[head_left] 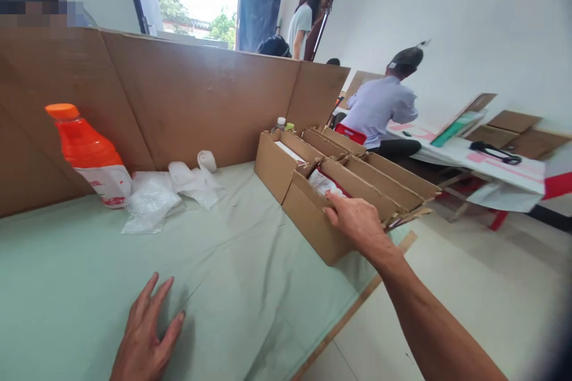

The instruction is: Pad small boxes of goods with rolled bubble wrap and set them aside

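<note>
My left hand (pixel 145 333) hovers low over the pale green tablecloth (pixel 214 286), fingers spread and holding nothing. At the table's right side, my right hand (pixel 357 220) reaches over the near compartment of a divided cardboard box (pixel 308 220). Its thumb and index finger are beside the compartment's edge, close to a white and red packet (pixel 324 181) inside. The other fingers are hidden, so I cannot tell whether they grip anything. Another compartment holds a white item (pixel 290 152).
An orange-capped bottle (pixel 92 155), a clear bubble-wrap bag (pixel 152 202) and crumpled white plastic (pixel 196 178) lie left, before a tall cardboard partition (pixel 201 95). Small bottles (pixel 281 124) stand behind the box. A seated person (pixel 379 107) and a standing person (pixel 301 27) are beyond.
</note>
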The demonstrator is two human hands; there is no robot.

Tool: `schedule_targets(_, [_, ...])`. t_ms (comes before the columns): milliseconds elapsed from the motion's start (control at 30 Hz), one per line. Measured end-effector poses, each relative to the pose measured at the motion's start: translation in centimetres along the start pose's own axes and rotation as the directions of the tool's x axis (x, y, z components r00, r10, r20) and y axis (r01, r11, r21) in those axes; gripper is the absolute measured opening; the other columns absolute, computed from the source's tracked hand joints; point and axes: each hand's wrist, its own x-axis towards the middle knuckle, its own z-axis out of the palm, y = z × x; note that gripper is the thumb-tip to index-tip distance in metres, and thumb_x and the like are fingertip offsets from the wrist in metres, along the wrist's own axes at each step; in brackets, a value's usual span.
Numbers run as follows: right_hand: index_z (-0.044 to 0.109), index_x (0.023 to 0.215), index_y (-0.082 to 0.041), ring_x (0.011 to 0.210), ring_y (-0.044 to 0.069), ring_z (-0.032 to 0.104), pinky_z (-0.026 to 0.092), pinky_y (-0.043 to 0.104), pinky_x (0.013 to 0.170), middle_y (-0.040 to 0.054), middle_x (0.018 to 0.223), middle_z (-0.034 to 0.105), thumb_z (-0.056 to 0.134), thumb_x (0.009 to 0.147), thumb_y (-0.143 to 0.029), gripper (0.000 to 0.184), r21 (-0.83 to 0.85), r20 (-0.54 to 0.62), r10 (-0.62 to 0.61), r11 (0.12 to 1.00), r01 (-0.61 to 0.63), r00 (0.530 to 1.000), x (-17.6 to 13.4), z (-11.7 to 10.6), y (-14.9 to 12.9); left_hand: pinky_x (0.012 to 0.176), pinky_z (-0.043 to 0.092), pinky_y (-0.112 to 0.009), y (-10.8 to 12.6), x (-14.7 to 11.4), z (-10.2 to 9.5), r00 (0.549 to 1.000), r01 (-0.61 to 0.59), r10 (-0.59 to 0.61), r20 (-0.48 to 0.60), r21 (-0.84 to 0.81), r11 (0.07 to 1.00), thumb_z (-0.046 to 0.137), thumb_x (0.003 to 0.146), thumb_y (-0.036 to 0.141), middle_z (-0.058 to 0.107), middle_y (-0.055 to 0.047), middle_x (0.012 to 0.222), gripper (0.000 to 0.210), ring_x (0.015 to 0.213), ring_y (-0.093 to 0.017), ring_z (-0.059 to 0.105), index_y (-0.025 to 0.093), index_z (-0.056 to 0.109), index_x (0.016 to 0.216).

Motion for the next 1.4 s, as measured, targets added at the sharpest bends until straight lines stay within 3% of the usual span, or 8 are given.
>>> schedule_targets(167, [0.068,0.081,-0.019,0.079,0.022,0.068,0.042,0.034,0.080,0.0074,0.084,0.076,0.063,0.088,-0.020,0.009,0.180,-0.206,-0.306,0.922,0.344,0.929,-2.9,-0.9,-2.5,0.059,0.063,-0.030,3.1,-0.8,-1.7,0.998,0.030,-0.035,-0.046,-0.099,0.995,0.056,0.091,0.042,0.042,-0.003,0.159,0.049,0.140,-0.034,0.048,0.037,0.055,0.140])
schedule_targets(333, [0.063,0.078,-0.022,0.066,0.016,0.060,0.042,0.040,0.094,0.0007,0.069,0.069,0.050,0.095,-0.011,0.024,0.316,-0.577,-0.582,0.488,0.814,0.573,-7.2,-4.1,-7.2,0.088,0.063,-0.045,3.8,-1.8,-3.9,0.994,0.073,-0.079,-0.077,-0.081,0.994,0.065,0.084,0.050,0.050,-0.008,0.153,0.070,0.133,-0.035,0.056,0.033,0.044,0.149])
schedule_targets(433, [0.067,0.096,-0.024,0.079,0.019,0.067,0.044,0.042,0.099,0.0029,0.087,0.074,0.060,0.095,-0.025,0.006,0.389,-0.701,-0.519,0.298,0.872,0.490,-8.2,-5.3,-8.0,0.102,0.055,-0.050,3.8,-2.6,-4.6,0.973,0.168,-0.186,-0.133,-0.140,0.976,0.061,0.084,0.055,0.054,-0.010,0.150,0.076,0.135,-0.036,0.054,0.027,0.040,0.152])
schedule_targets(600, [0.067,0.111,-0.034,0.095,0.024,0.070,0.053,0.041,0.092,0.0041,0.104,0.074,0.062,0.092,-0.027,0.022,0.661,-0.652,-0.089,0.420,0.622,0.753,-7.7,0.7,-5.7,0.099,0.058,-0.049,3.7,-4.4,-4.6,0.910,0.353,-0.389,-0.144,-0.223,0.909,0.063,0.080,0.059,0.058,-0.009,0.146,0.083,0.133,-0.037,0.055,0.028,0.040,0.153])
schedule_targets(700, [0.064,0.126,-0.032,0.093,0.026,0.073,0.059,0.037,0.082,0.0060,0.107,0.075,0.065,0.087,-0.037,0.039,0.785,-0.421,-0.214,0.402,0.472,0.882,-8.5,6.5,-6.5,0.108,0.051,-0.050,4.7,-5.1,-3.5,0.887,0.371,-0.430,-0.167,-0.298,0.880,0.061,0.083,0.055,0.052,-0.010,0.151,0.079,0.141,-0.037,0.048,0.027,0.038,0.154])
schedule_targets(833, [0.067,0.120,-0.025,0.096,0.030,0.073,0.061,0.039,0.080,0.0107,0.106,0.076,0.064,0.085,-0.042,0.039,0.865,-0.223,-0.461,0.313,0.392,0.859,-10.1,10.1,-11.3,0.113,0.046,-0.051,5.0,-4.0,-2.9,0.883,0.359,-0.440,-0.166,-0.366,0.859,0.062,0.081,0.053,0.057,-0.014,0.145,0.080,0.143,-0.036,0.045,0.022,0.042,0.152])
schedule_targets(1100, [0.063,0.112,-0.020,0.083,0.024,0.067,0.056,0.038,0.076,0.0084,0.101,0.072,0.060,0.082,-0.031,0.032,0.939,-0.176,-0.410,0.204,0.278,0.895,-2.8,7.3,-21.5,0.090,0.057,-0.048,-0.5,5.9,-6.1,0.858,0.448,-0.509,-0.068,-0.387,0.806,0.071,0.062,0.054,0.074,-0.014,0.105,0.058,0.102,-0.035,0.070,0.016,0.063,0.106])
schedule_targets(1400, [0.068,0.121,-0.020,0.104,0.023,0.068,0.054,0.037,0.089,0.0097,0.118,0.073,0.048,0.088,-0.026,0.039,0.856,-0.328,-0.438,0.236,0.459,0.837,8.9,8.4,-20.5,0.087,0.057,-0.046,-3.7,6.0,-3.3,0.805,0.494,-0.576,-0.140,-0.378,0.783,0.070,0.065,0.059,0.075,-0.014,0.105,0.057,0.100,-0.033,0.070,0.017,0.061,0.103])
